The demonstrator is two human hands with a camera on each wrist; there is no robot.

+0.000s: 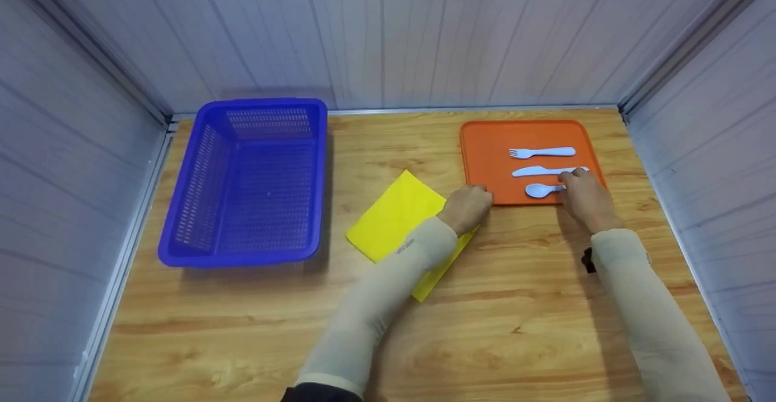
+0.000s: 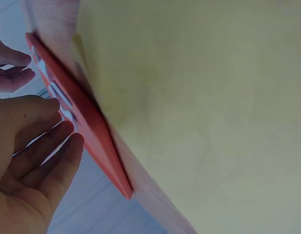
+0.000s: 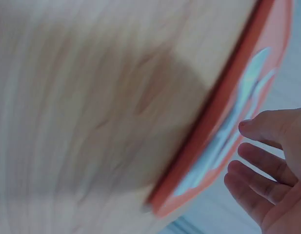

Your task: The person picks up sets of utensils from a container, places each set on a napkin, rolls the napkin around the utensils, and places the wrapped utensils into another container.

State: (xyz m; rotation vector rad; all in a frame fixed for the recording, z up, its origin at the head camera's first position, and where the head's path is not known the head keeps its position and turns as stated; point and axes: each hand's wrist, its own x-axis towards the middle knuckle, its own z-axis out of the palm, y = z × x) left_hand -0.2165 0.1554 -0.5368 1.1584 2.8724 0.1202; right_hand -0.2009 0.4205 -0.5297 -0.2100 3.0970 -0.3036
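Observation:
An orange tray (image 1: 488, 150) lies at the back right, bearing a light-blue fork (image 1: 542, 153), knife (image 1: 536, 171) and spoon (image 1: 541, 191) laid side by side. My right hand (image 1: 586, 199) hovers at the handle ends of the spoon and knife, covering part of them. In the right wrist view its fingers (image 3: 260, 158) are loosely bent with nothing between them. My left hand (image 1: 465, 208) is by the tray's near left corner, above a yellow folded cloth-like sheet (image 1: 394, 214). The left wrist view shows its thumb and fingers (image 2: 48, 146) apart, holding nothing.
A blue plastic basket (image 1: 242, 256) with mesh sides stands on the left of the wooden table (image 1: 242, 329). Pale panel walls (image 1: 388, 38) enclose the back and both sides. The tray sits close to the back wall.

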